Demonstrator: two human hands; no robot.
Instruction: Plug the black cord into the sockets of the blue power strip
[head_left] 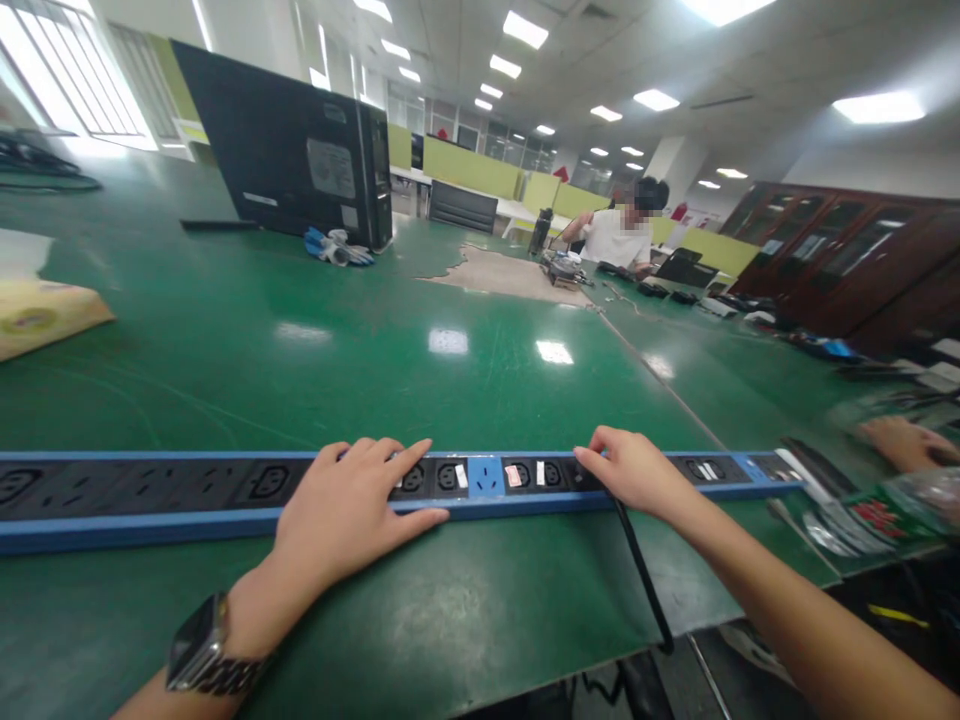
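Nearest, watch (199, 640): worn on the left wrist, close to the camera.
Left hand (345, 510): grip open, fingers spread over the strip (427, 478), thumb reaching along its front edge.
Right hand (637, 475): grip apparently closed on the top end of a black cord (641, 570), against the strip's sockets.
Cord: hanging over the near edge; likely springy, best taken at its firm end, as pulling lower down could strain it.
Strip: lying lengthwise across the surface (465, 600), under both hands; probably rigid, fairly weighty for its length and smooth enough to slide. Its blue side rails offer the soundest hold, two hands well apart for a lift; the socket faces look the more fragile part.
Right end: a bottle (892, 515) lies just beside the strip, another person's hand (907, 440) behind it.
Left side: a yellow packet (52, 315) beyond the strip.
Farther back: gloves (337, 247) beside a black computer (300, 150).
Far side: a person in white (619, 238) sits near tall wooden cabinets (825, 250).
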